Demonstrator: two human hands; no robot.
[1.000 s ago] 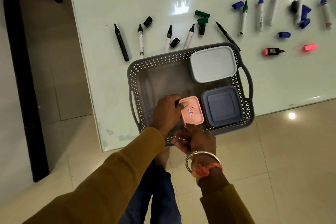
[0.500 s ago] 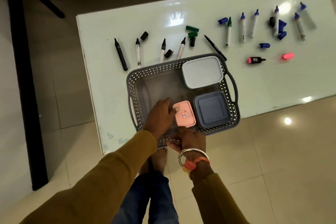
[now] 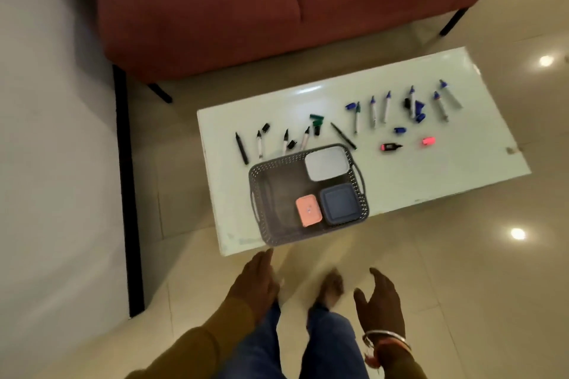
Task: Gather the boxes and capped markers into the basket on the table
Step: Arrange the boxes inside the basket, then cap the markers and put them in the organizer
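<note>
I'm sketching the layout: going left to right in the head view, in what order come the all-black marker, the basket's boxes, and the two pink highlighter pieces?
Order: black marker → pink box → dark blue box → black highlighter → pink cap. Left out: white box, overlapping both others.

Red sofa [image 3: 277, 9]; tiled floor [image 3: 462, 271]; black strip [image 3: 129, 194], perhaps skirting.

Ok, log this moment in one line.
basket: pink box, white box, blue box inside | markers: on table | left hand: empty | right hand: empty
</note>
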